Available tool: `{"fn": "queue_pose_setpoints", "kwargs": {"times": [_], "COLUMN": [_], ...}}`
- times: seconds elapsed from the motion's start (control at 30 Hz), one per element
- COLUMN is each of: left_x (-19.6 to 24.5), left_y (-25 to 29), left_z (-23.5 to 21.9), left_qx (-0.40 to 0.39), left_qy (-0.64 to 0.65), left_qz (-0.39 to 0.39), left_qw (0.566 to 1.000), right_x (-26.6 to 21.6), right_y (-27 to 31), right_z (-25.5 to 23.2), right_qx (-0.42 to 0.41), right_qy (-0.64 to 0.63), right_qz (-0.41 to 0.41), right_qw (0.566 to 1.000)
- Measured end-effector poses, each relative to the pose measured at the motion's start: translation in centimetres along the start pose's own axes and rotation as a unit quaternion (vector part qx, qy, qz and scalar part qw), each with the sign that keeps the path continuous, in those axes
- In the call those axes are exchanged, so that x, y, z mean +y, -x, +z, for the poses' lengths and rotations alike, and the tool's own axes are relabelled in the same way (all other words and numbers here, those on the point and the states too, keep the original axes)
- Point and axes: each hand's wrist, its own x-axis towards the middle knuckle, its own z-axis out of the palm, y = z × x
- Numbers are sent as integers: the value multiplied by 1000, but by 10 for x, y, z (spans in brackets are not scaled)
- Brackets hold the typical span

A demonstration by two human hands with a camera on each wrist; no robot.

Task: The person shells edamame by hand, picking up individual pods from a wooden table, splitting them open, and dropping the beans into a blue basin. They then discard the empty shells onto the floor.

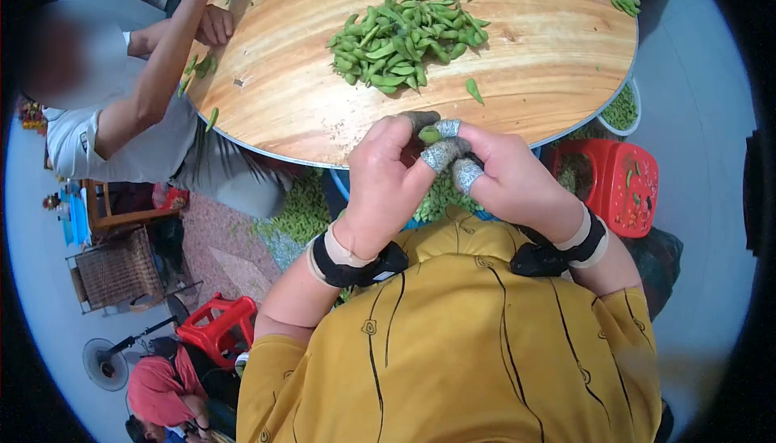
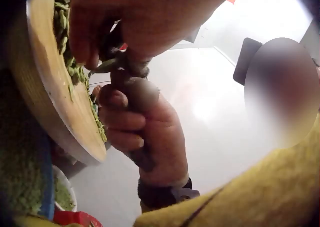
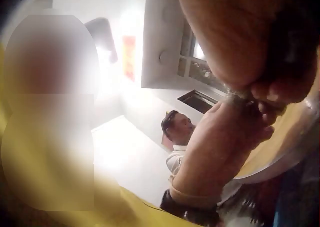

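In the head view a green soybean pod [image 1: 429,135] sits between the fingertips of both hands, just off the near edge of the wooden tabletop [image 1: 283,95]. My left hand [image 1: 381,178] pinches it from the left and my right hand [image 1: 517,172] from the right. Worn grey covers wrap several of the fingertips. The left wrist view shows part of the pod [image 2: 106,65] between the two hands; in the right wrist view the fingers hide it. Beyond the hands lies a heap of pods [image 1: 404,43], with one loose pod [image 1: 474,90] close by.
At the left of the table sits another person [image 1: 129,111], hands by more pods. A red stool [image 1: 634,188] and a white basin [image 1: 622,111] of green stand at right. Beans fill a blue-rimmed container [image 1: 449,196] below my hands. Another red stool [image 1: 218,330] is at lower left.
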Motion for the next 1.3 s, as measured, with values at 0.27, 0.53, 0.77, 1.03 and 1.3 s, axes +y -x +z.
{"fn": "queue_pose_setpoints", "kwargs": {"times": [0.27,0.53,0.77,1.03,1.3], "left_x": [-2,-8,-3,-9,-10], "left_y": [1,0,-3,-3,0], "left_z": [1,-2,14,16,6], "left_qx": [-63,-109,-78,-61,-109], "left_qy": [119,275,253,254,180], "left_qz": [-103,-164,-196,-147,-168], "left_qw": [986,941,944,954,963], "right_x": [15,18,16,21,5], "right_y": [4,-2,4,-1,2], "right_z": [1,-10,5,6,-17], "right_qx": [30,4,66,65,95], "right_qy": [87,-7,60,48,-41], "right_qz": [39,146,-3,32,164], "right_qw": [995,989,996,996,981]}}
